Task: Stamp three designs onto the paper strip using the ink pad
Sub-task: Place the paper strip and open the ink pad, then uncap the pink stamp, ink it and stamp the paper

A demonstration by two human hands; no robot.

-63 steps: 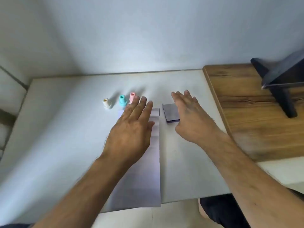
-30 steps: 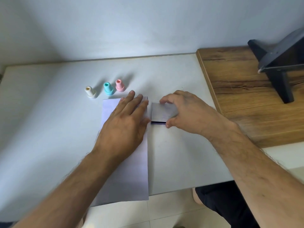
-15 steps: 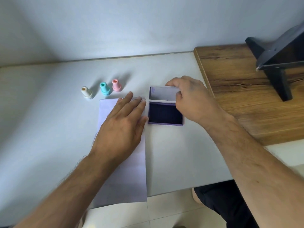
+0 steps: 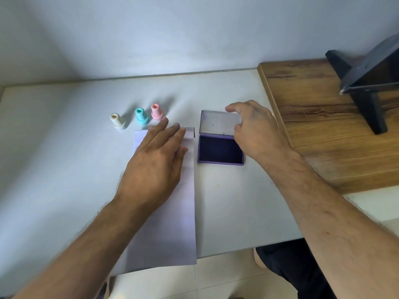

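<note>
A long white paper strip [image 4: 172, 223] lies on the white table, its near end hanging over the table edge. My left hand [image 4: 155, 160] rests flat on the strip's far half, fingers spread. Right of it sits the purple ink pad [image 4: 219, 151], open, dark pad showing. Its clear lid [image 4: 218, 124] is swung back, and my right hand [image 4: 257, 128] holds the lid's right side between thumb and fingers. Three small stamps stand in a row beyond the paper: cream [image 4: 117, 121], teal [image 4: 141, 116] and pink [image 4: 156, 111].
A wooden board [image 4: 323, 130] lies along the right side of the white table [image 4: 54, 158]. A dark stand with a tilted screen [image 4: 367, 83] sits on it at the far right. A wall runs behind the table. Floor tiles show below the near edge.
My right hand took the closed ink pad and swung its lid open and back. My left hand settled flat on the paper and stayed there.
</note>
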